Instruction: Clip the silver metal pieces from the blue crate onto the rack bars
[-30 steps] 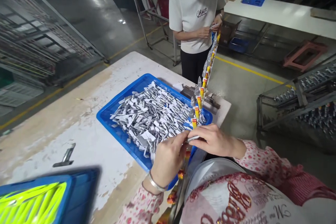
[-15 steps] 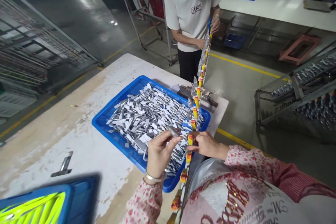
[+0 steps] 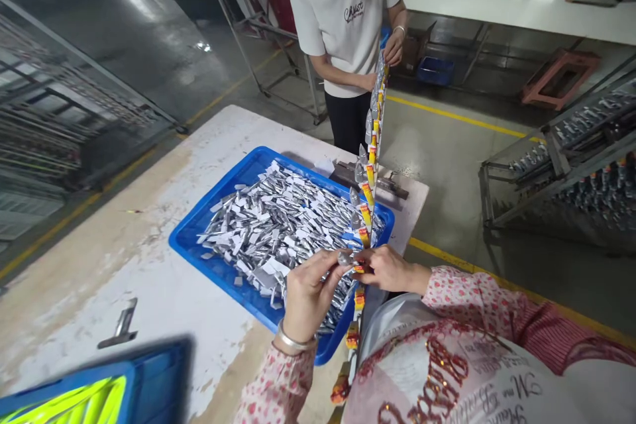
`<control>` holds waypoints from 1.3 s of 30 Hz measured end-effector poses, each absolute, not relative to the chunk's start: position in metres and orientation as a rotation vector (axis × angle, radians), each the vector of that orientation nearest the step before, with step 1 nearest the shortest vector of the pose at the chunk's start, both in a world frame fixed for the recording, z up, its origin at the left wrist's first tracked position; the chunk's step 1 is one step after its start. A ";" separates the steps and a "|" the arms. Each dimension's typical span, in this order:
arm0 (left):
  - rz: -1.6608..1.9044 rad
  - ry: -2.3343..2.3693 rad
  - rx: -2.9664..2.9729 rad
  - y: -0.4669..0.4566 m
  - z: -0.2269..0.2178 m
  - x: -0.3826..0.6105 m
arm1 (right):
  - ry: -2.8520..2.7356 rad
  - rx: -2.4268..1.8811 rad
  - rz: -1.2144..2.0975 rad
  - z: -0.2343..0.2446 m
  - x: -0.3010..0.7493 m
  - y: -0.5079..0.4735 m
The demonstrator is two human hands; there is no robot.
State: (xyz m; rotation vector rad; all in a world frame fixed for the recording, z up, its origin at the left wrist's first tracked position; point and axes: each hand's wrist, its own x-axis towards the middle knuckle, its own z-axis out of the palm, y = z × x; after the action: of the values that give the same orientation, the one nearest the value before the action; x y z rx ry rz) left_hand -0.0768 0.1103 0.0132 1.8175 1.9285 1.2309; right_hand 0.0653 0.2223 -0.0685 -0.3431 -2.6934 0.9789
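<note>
My left hand (image 3: 314,288) pinches a small silver, fish-shaped piece (image 3: 344,258) between thumb and fingertips, against the bar. Just right of it, my right hand (image 3: 390,268) is closed around a yellow-and-red clip (image 3: 358,269), which its fingers partly cover. The clip sits on a long bar (image 3: 371,212) lined with such clips, running away from my body. Several clips farther along hold silver pieces (image 3: 361,156); the nearer clips (image 3: 352,334) carry none that I can see. Under my hands a blue tray (image 3: 218,281) is heaped with silver pieces bearing pale tabs (image 3: 278,225).
A co-worker (image 3: 348,33) stands across the table (image 3: 209,152), both hands at the bar's far end. A metal T-shaped tool (image 3: 122,324) lies at left, near a blue bin (image 3: 159,377) with bright yellow pieces. Racks (image 3: 551,165) stand on the right.
My left hand has brought the silver piece right and slightly down to the clip at my right hand. The camera view has shifted slightly.
</note>
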 end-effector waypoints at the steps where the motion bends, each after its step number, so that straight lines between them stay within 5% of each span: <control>1: 1.206 1.924 1.861 0.110 0.013 -0.076 | -2.692 -0.339 0.989 -0.068 0.065 0.223; 11: 0.984 1.852 1.826 0.112 0.010 -0.087 | -2.717 -0.358 1.104 -0.066 0.070 0.225; 20: 0.222 2.216 1.324 0.106 -0.153 -0.108 | -2.618 -0.403 1.222 -0.074 0.087 0.228; 26: 0.195 2.302 1.206 0.103 -0.189 -0.079 | -2.570 -0.447 1.275 -0.076 0.095 0.223; 31: 0.454 2.376 1.114 0.087 -0.153 -0.103 | -2.320 -0.546 1.181 -0.067 0.113 0.217; 39: 1.437 2.222 1.176 0.035 0.016 -0.087 | -2.151 -0.183 1.240 0.019 0.118 0.211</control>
State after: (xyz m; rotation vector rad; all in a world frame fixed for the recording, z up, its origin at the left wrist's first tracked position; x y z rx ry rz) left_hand -0.0866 0.0346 0.0157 1.1757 2.2218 1.4372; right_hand 0.1183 0.2110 0.0192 -0.1826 -2.1508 1.2401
